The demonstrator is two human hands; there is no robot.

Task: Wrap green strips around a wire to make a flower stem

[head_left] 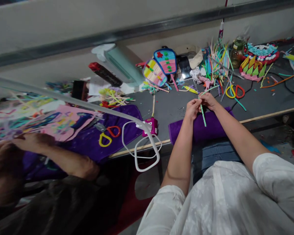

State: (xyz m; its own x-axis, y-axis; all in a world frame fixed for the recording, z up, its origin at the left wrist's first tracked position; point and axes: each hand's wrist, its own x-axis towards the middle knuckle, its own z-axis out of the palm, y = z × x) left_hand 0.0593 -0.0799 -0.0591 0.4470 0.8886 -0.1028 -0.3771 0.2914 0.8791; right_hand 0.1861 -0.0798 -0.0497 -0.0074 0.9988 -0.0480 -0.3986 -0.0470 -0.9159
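Both my hands meet above a rolled purple cloth (198, 129) at the table's front edge. My left hand (193, 108) is closed on a light green pipe cleaner (204, 118), its twisted end hanging down toward the cloth. Close beside it, my right hand (209, 101) pinches the upper part, where a loose green end sticks out to the right. Just beyond my fingers lies a pink glue gun (206, 83). To the right are scissors (235, 92) with yellow and red handles.
A co-worker's hands (34, 142) work at the left over a purple cloth (129, 112). A pink tape measure (150, 127) and white cable (147, 166) lie between us. Behind stand a bundle of pipe cleaners (217, 62), a glass jar (237, 52) and fan-shaped crafts (165, 62).
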